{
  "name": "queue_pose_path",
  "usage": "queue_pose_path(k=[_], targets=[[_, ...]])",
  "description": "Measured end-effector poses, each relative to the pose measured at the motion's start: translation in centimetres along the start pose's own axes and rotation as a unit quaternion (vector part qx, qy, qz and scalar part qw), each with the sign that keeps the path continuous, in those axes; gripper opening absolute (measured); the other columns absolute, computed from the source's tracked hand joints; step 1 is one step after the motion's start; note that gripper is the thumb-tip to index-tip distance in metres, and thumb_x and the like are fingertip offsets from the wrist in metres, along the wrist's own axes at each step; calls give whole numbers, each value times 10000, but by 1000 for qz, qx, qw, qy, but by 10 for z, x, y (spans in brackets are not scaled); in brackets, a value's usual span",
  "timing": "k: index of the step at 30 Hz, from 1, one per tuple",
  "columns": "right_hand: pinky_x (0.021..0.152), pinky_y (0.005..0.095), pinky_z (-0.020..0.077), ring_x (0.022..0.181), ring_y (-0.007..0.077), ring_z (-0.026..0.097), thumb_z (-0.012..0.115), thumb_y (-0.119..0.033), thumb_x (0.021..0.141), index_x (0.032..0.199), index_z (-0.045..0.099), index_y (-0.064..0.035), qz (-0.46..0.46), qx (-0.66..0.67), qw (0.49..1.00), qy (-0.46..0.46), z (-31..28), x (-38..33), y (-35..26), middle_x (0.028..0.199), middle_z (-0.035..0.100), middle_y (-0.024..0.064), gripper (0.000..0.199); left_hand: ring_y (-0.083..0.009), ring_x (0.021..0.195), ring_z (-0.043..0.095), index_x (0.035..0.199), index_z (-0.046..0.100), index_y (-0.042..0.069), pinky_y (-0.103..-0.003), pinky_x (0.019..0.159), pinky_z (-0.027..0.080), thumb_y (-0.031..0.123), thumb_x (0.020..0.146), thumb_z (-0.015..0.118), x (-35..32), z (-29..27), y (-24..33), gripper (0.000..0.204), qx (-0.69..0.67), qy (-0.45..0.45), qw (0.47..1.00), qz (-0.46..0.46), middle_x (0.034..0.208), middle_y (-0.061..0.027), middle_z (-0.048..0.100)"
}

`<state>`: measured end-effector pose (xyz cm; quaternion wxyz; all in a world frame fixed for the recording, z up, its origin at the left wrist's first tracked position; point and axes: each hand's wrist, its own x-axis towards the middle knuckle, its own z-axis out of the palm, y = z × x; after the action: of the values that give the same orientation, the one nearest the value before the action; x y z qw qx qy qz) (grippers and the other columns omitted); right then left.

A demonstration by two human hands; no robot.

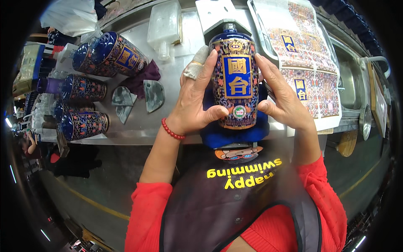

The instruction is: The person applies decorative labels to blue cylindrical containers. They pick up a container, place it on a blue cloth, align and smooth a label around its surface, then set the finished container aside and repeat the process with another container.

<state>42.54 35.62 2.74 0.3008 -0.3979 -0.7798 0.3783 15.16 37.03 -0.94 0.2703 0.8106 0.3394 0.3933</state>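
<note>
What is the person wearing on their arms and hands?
Bright red sleeves cover both upper arms, pushed up so the forearms are bare. The left hand has a red bead bracelet at the wrist, and one finger is wrapped in grey tape with a thin ring. The right hand wears nothing.

Middle: the bottle (235,80) lies on the table (176,88), on a pad (218,136) at the near edge.
Hands: the left hand (195,103) is on the bottle's left side, the right hand (281,96) on its right — both touching it.
Left: four more bottles (110,53) lie in a row down the table's left end.
Between: flat curved pieces (153,94) lie between those bottles and the left hand.
Right: a sheet of labels (306,54) lies in a tray (256,25).
Behind: a clear jug (165,25) lies at the far side — left of the bottle's top.
</note>
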Motion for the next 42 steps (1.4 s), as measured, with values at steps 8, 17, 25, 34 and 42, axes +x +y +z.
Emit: queue_pose_path(k=[8, 17, 25, 34, 42], targets=[[1167, 422, 341, 1450, 321, 376, 750, -679, 782, 1604, 233, 25, -14, -12, 1000, -1, 4, 0, 3, 1606, 323, 227, 1200, -412, 1509, 281, 1633, 223, 97, -531, 1209, 172, 798, 822, 604, 4, -4, -6, 1138, 14, -21, 999, 35, 1635, -232, 305], [1156, 448, 385, 1478, 395, 350, 772, -526, 852, 1621, 273, -105, -45, -56, 997, 20, 2, 3, 5, 1614, 313, 226, 1008, -403, 1504, 290, 1625, 248, 83, -531, 1213, 152, 834, 812, 569, 5, -6, -2, 1153, 42, -19, 999, 18, 1612, -241, 333], [1161, 421, 356, 1474, 342, 362, 704, -685, 834, 1614, 236, -15, -39, -35, 998, 19, 3, 8, 7, 1620, 320, 225, 1130, -420, 1481, 316, 1619, 254, 66, -536, 1203, 171, 819, 827, 567, 5, -4, -4, 1137, 42, -15, 999, 14, 1594, -259, 345], [1115, 436, 416, 1436, 386, 386, 760, -461, 890, 1622, 230, -63, -20, -14, 1000, 11, -5, 13, 0, 1587, 328, 238, 988, -441, 1458, 325, 1609, 230, 4, -536, 1197, 160, 801, 862, 534, 9, -8, 3, 1134, 45, -10, 999, -15, 1559, -296, 348], [1129, 432, 410, 1466, 386, 363, 759, -503, 883, 1624, 192, -39, -27, 7, 1000, 7, -2, 16, 10, 1608, 309, 259, 1042, -431, 1477, 313, 1610, 222, 3, -542, 1209, 152, 786, 873, 538, 9, -5, 2, 1121, 13, -17, 999, -36, 1574, -297, 336]])
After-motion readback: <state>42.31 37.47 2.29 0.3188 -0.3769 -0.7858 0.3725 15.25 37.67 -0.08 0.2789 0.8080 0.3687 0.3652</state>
